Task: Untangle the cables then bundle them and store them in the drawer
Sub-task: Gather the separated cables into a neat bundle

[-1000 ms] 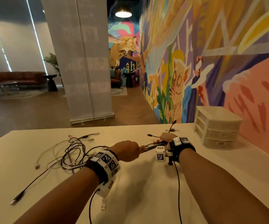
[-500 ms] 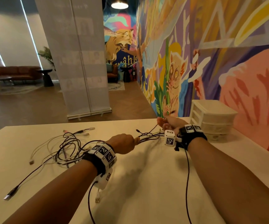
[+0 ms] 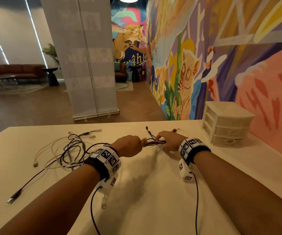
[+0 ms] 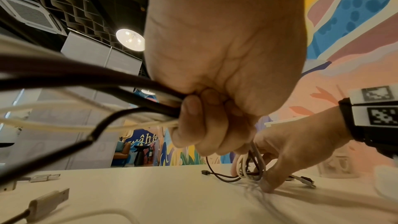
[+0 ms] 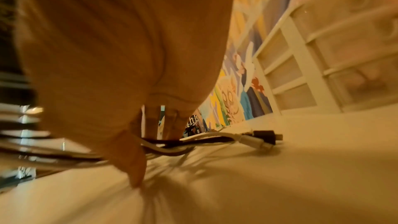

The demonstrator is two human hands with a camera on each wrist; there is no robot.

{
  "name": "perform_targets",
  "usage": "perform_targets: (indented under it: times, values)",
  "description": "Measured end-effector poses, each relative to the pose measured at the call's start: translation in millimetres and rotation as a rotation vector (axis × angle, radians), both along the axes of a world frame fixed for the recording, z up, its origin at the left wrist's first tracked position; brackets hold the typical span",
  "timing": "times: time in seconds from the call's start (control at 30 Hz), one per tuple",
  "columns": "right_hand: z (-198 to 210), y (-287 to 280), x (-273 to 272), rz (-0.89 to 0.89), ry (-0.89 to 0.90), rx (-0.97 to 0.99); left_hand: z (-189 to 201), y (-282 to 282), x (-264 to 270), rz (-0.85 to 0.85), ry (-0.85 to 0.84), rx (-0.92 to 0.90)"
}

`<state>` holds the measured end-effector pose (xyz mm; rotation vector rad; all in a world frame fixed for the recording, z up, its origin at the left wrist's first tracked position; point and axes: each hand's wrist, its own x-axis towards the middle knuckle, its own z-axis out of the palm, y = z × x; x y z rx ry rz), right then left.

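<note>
A bundle of black and white cables (image 3: 154,142) runs between my two hands, low over the white table (image 3: 153,192). My left hand (image 3: 130,146) grips it in a fist; the left wrist view shows the fingers (image 4: 202,122) curled round black and white strands. My right hand (image 3: 169,141) arches over the other end. The cables (image 5: 193,140) pass between its thumb and fingers, and the thumb tip (image 5: 135,176) touches the table. Plug ends (image 5: 260,140) lie just past it. The remaining tangle (image 3: 69,148) trails left. The white drawer unit (image 3: 228,124) stands at the right, drawers closed.
A black cable ends in a USB plug (image 3: 12,198) near the table's front left. A painted wall (image 3: 238,65) runs directly behind the drawer unit. Thin black leads (image 3: 197,200) hang from both wrist cameras over the near table. The far edge drops to open floor.
My right hand slid away along the cables towards the wall, then came back close to my left hand. The left hand has kept its grip.
</note>
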<state>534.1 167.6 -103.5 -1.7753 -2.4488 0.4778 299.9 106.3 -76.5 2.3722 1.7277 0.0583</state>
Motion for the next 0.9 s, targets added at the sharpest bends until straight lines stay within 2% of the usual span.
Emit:
perform_targets:
  times: [0.13,0.23,0.57,0.73,0.9]
  values:
    - [-11.5,5.6,7.1,0.037,-0.077,0.295,1.3,1.3,-1.6,0.016,-0.019,0.016]
    - [-7.9,7.8,10.2,-0.028,-0.027,0.371,3.3,1.2,-1.8,0.027,-0.024,0.021]
    - [3.7,17.2,14.4,-0.125,-0.021,0.364,6.1,0.0,-0.4,0.039,-0.005,0.039]
    - [1.0,20.9,16.0,-0.246,-0.108,0.274,10.5,-4.5,1.8,0.013,0.003,0.046]
    - [9.0,15.8,21.2,-0.269,-0.084,0.234,8.3,-4.9,3.1,0.015,0.024,0.046]
